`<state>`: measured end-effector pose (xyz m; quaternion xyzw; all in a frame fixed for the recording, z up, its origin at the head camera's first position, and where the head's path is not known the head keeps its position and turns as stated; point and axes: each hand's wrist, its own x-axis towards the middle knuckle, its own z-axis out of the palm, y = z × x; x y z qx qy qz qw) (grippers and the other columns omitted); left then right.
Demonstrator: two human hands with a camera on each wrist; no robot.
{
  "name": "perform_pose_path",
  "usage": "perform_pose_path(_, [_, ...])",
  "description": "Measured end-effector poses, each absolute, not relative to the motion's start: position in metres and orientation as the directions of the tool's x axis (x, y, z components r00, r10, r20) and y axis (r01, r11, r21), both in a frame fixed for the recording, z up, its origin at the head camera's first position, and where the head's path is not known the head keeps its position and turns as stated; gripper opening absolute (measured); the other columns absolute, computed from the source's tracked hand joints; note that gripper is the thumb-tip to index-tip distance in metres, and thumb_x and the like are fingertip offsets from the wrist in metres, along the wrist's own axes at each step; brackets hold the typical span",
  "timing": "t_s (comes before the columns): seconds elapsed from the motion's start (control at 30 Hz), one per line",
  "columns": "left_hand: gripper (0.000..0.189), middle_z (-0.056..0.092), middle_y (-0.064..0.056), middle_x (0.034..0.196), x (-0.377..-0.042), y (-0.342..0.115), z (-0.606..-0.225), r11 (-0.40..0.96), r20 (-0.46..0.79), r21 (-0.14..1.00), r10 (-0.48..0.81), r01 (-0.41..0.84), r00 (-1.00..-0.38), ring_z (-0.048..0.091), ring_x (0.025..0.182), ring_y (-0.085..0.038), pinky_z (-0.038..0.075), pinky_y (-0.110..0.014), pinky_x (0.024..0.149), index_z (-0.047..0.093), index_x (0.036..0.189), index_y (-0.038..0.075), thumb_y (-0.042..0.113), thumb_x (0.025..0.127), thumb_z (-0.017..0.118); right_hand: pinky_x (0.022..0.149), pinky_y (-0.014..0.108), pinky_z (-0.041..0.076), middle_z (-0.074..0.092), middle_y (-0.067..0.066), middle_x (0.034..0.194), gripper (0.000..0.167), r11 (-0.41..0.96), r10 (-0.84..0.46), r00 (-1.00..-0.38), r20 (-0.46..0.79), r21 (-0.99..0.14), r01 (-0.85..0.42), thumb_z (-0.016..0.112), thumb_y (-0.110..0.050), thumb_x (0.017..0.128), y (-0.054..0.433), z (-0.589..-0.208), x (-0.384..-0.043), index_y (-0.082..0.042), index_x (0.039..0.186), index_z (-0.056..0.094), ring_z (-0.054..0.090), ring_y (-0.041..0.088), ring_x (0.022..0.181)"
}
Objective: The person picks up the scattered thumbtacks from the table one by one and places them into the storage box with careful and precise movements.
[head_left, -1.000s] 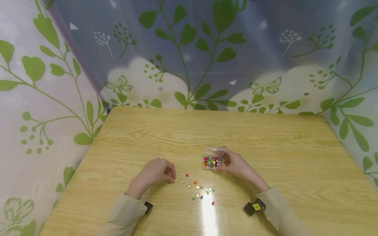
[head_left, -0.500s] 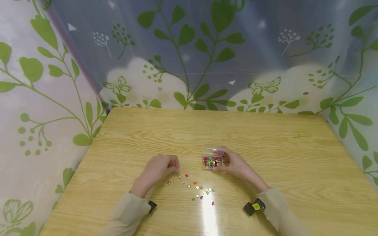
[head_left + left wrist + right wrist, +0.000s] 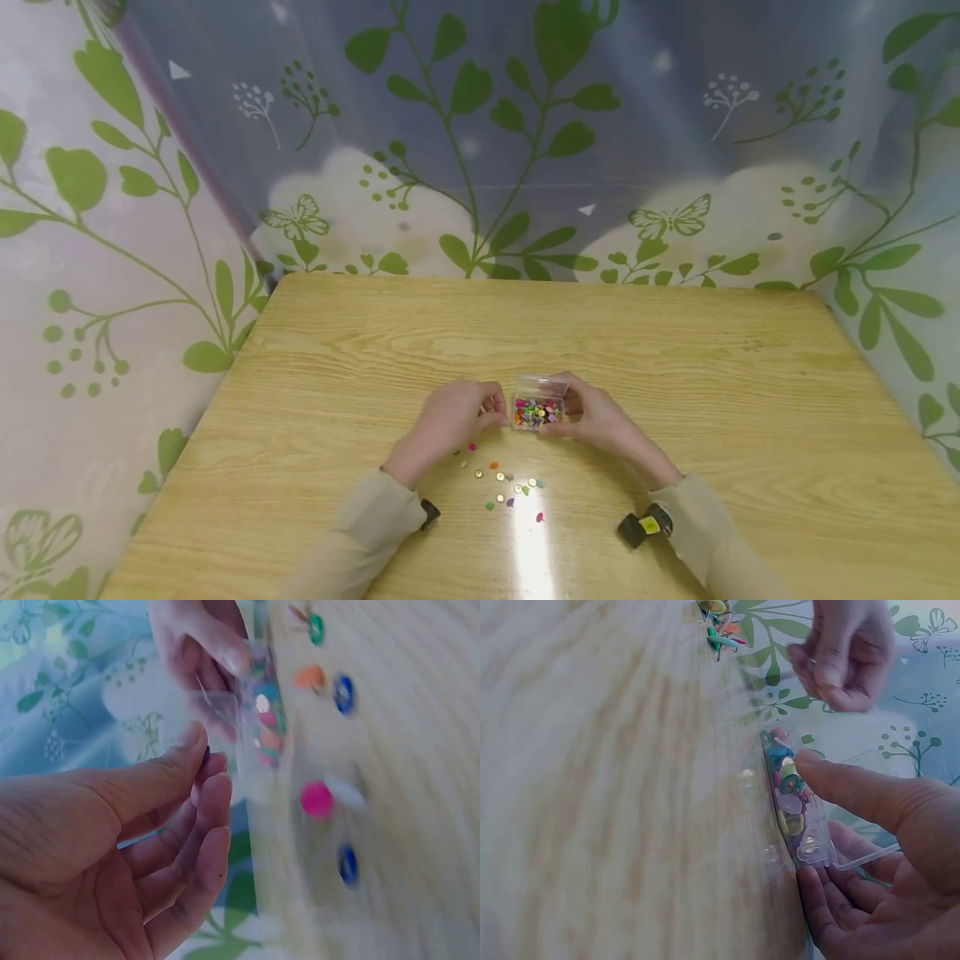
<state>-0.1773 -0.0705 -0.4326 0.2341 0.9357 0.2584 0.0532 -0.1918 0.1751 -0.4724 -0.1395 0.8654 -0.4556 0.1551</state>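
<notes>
Near the middle of the table, my left hand [image 3: 453,417] is just left of a small clear plastic box [image 3: 514,417]. Its thumb and forefinger pinch a small dark thumbtack [image 3: 206,755], mostly covered by the fingertips. My right hand [image 3: 600,423] holds the box from the right, with the thumb [image 3: 855,784] along the near side and other fingers behind. The box's hinged lid [image 3: 542,385] stands raised at the back. Colourful thumbtacks [image 3: 788,802] fill the box. More loose tacks, such as a pink tack [image 3: 316,800], lie on the wood below the left hand.
The wooden table [image 3: 360,333] reaches back to a leaf-patterned curtain [image 3: 480,167]. Scattered tacks spread in front of the box, among them an orange tack [image 3: 493,465] and a green tack [image 3: 490,506]. Each wrist wears a black camera [image 3: 636,530].
My left hand has moved right and away from me, from the left end of the loose tacks to the box's left side. The right hand and the box stay put.
</notes>
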Motion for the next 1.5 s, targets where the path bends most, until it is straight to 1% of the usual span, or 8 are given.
perform_pose_path(0.27, [0.012,0.073,0.008,0.083,-0.181,-0.04,-0.425,0.712,0.08,0.534,0.495,0.457,-0.865,0.061,0.069,-0.005,0.046,-0.02,0.061,0.068,0.084,0.024,0.03,0.088,0.078,0.092,0.043,0.056,0.066,0.01,0.125,0.065,0.518,-0.417,-0.901,-0.119,-0.846,-0.128,0.087,-0.021,0.081,0.174,-0.474,-0.193,-0.017,0.137,0.055,0.065,0.028,0.109])
perform_pose_path(0.47, [0.01,0.076,0.007,0.096,-0.18,-0.034,-0.428,0.725,0.077,0.54,0.465,0.429,-0.882,0.065,0.074,-0.006,0.048,-0.022,0.066,0.077,0.101,0.022,0.023,0.092,0.074,0.093,0.044,0.055,0.068,0.006,0.12,0.061,0.51,-0.427,-0.898,-0.108,-0.849,-0.14,0.087,-0.021,0.081,0.173,-0.474,-0.193,-0.019,0.134,0.056,0.066,0.026,0.108])
perform_pose_path(0.6, [0.011,0.076,0.006,0.097,-0.179,-0.041,-0.428,0.745,0.052,0.543,0.432,0.388,-0.901,0.062,0.069,-0.006,0.048,-0.022,0.061,0.077,0.105,0.023,0.023,0.095,0.071,0.094,0.045,0.054,0.067,0.008,0.123,0.065,0.524,-0.41,-0.904,-0.124,-0.843,-0.122,0.087,-0.02,0.08,0.172,-0.474,-0.192,-0.018,0.136,0.055,0.066,0.027,0.109])
perform_pose_path(0.7, [0.008,0.076,0.004,0.097,-0.178,-0.053,-0.424,0.752,0.044,0.546,0.414,0.369,-0.909,0.066,0.071,-0.009,0.048,-0.022,0.057,0.076,0.101,0.022,0.023,0.096,0.07,0.094,0.046,0.055,0.067,0.01,0.123,0.068,0.535,-0.397,-0.908,-0.134,-0.837,-0.111,0.087,-0.019,0.079,0.172,-0.473,-0.192,-0.016,0.138,0.054,0.066,0.028,0.109])
perform_pose_path(0.83, [0.007,0.076,0.004,0.099,-0.176,-0.074,-0.419,0.767,0.033,0.539,0.393,0.347,-0.919,0.07,0.079,-0.011,0.053,-0.026,0.064,0.076,0.1,0.021,0.021,0.096,0.07,0.095,0.046,0.054,0.066,0.011,0.123,0.069,0.547,-0.386,-0.912,-0.136,-0.83,-0.108,0.088,-0.019,0.078,0.172,-0.472,-0.192,-0.015,0.138,0.054,0.066,0.029,0.109])
perform_pose_path(1.03, [0.001,0.072,0.009,0.087,-0.169,-0.109,-0.418,0.806,-0.033,0.514,0.359,0.293,-0.933,0.064,0.075,-0.009,0.052,-0.032,0.071,0.075,0.091,0.02,0.019,0.092,0.076,0.097,0.048,0.053,0.066,0.014,0.124,0.069,0.565,-0.383,-0.914,-0.138,-0.817,-0.113,0.087,-0.022,0.079,0.173,-0.472,-0.192,-0.012,0.139,0.053,0.066,0.031,0.111])
perform_pose_path(1.2, [0.013,0.069,0.01,0.079,-0.161,-0.131,-0.423,0.828,-0.092,0.499,0.346,0.257,-0.934,0.06,0.074,-0.008,0.051,-0.031,0.071,0.071,0.08,0.022,0.016,0.087,0.08,0.098,0.049,0.053,0.065,0.015,0.126,0.07,0.56,-0.39,-0.912,-0.129,-0.819,-0.124,0.087,-0.022,0.08,0.174,-0.472,-0.192,-0.01,0.14,0.053,0.065,0.032,0.112])
perform_pose_path(1.5, [0.019,0.062,0.01,0.071,-0.148,-0.151,-0.43,0.802,-0.213,0.553,0.398,0.225,-0.892,0.054,0.068,-0.009,0.045,-0.03,0.068,0.067,0.076,0.021,0.017,0.079,0.086,0.099,0.049,0.052,0.065,0.014,0.126,0.068,0.562,-0.383,-0.914,-0.132,-0.819,-0.117,0.087,-0.023,0.081,0.174,-0.473,-0.191,-0.011,0.139,0.054,0.065,0.03,0.111])
